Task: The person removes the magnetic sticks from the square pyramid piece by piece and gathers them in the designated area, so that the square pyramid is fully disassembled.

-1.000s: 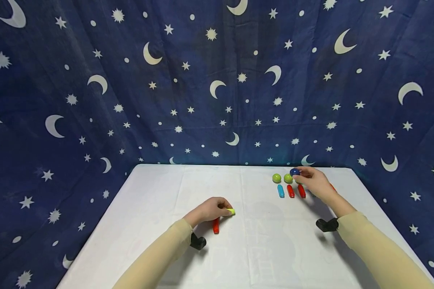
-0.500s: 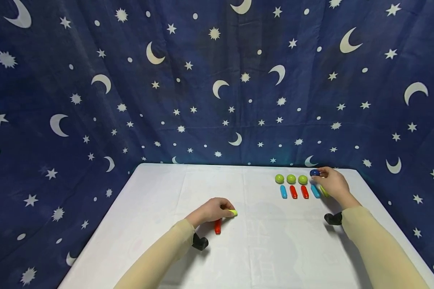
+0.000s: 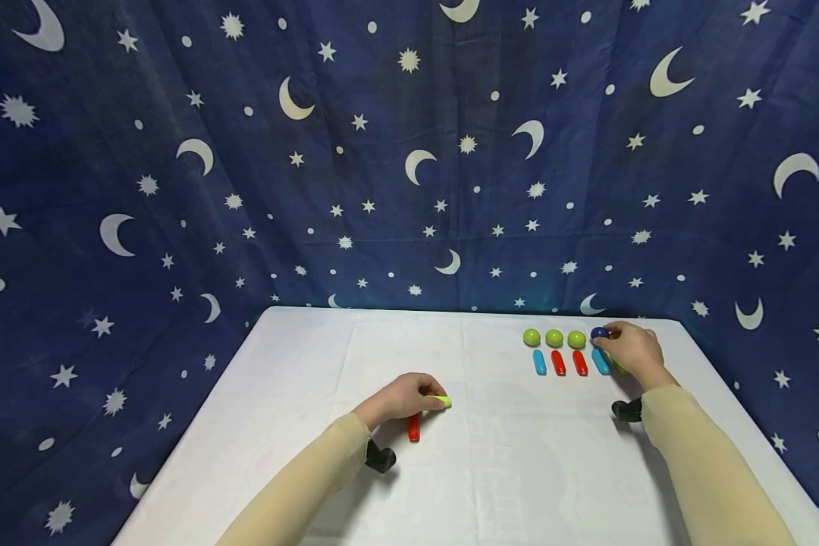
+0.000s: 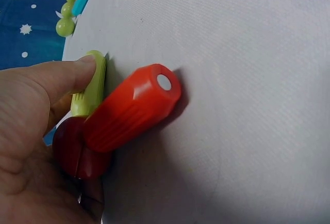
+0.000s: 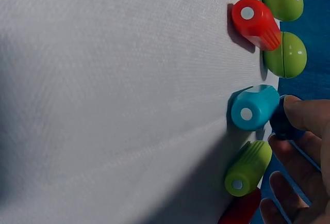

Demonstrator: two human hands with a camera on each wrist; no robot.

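My left hand [image 3: 409, 394] pinches a yellow-green plastic rod [image 4: 95, 84] low over the table. In the left wrist view a dark red ball [image 4: 77, 149] sits by the palm, and a red rod [image 4: 136, 105] with a white end disc touches it. The head view hides that ball behind the hand. At the far right my right hand [image 3: 635, 350] pinches a dark blue ball [image 5: 282, 121] between thumb and finger, close to the end of a light blue rod [image 5: 258, 108]. Beside that, a green rod [image 5: 249, 170] and a red piece [image 5: 241, 208] lie partly under the hand.
Green balls [image 3: 554, 338] line the far right of the white table [image 3: 355, 341]. Red rods [image 3: 558, 362] and another light blue rod [image 3: 540, 362] lie in a row before them. A dark blue curtain [image 3: 382, 189] with moons and stars hangs behind the table edge.
My right hand has carried the dark blue ball rightward past the green balls, then lowered it behind the light blue rod. The left hand keeps its grip on the yellow-green rod with hardly any movement.
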